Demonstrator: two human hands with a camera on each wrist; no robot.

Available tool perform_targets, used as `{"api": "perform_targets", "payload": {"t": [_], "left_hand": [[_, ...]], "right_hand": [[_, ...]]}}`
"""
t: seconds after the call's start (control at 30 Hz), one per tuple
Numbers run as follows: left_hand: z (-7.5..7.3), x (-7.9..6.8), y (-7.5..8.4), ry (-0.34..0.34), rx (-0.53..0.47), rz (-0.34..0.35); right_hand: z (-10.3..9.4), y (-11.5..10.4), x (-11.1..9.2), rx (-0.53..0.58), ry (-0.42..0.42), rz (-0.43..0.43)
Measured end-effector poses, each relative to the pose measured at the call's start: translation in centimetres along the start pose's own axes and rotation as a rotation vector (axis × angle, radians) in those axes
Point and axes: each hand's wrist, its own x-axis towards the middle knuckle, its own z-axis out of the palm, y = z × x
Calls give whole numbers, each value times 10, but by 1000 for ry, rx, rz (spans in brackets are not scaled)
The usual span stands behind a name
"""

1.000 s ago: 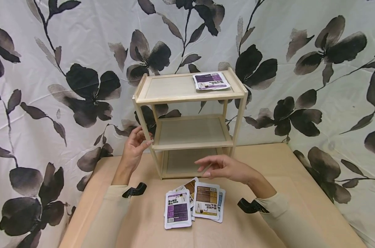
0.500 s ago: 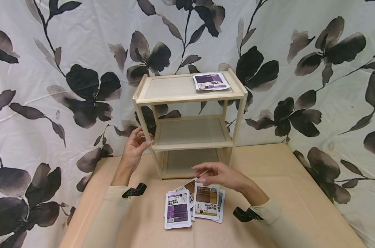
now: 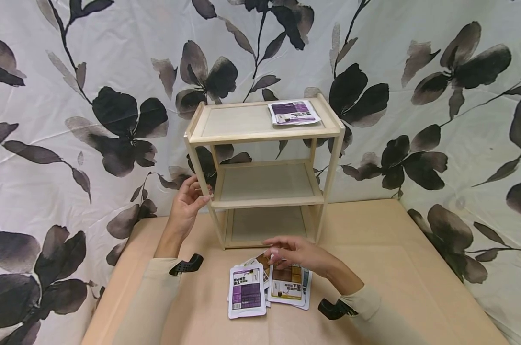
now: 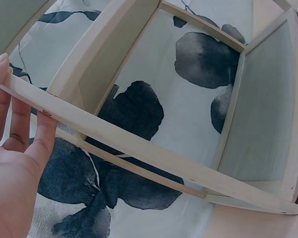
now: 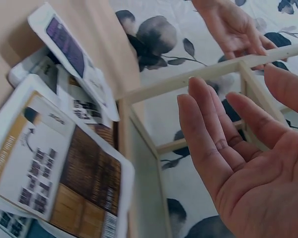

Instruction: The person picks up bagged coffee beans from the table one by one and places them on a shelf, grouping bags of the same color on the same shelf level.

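Left hand (image 3: 185, 206) pinches the rack post (image 4: 139, 145), probably steadying it; right hand (image 3: 301, 256), grip spread, hovers over piled packets (image 3: 246, 292).

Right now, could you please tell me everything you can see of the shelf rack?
The shelf rack looks like pale, unpainted wood: three framed rectangular shelves with flat panels, joined by slim corner posts, the top one with raised side rails. It stands upright on the table, before the floral cloth. At least one purple-and-white packet lies on the top shelf, toward the right. The left grip holds its left front post.
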Motion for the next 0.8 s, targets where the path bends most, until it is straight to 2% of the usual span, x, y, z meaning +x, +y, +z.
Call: {"api": "perform_targets", "payload": {"t": [0.13,0.3,0.47,0.7,0.8], "left_hand": [[0,0,0,-3,1,-3],[0,0,1,-5,5,-5],[0,1,1,-3,-1,-8],[-1,-1,1,4,-5,-9],[0,-2,1,7,-3,-13]], "right_hand": [[6,9,3,23,-18,5],[14,19,5,-9,-22,-9],[23,24,5,-17,-14,32],[36,33,6,-110,-13,45],[39,35,6,-115,-14,45]]}}
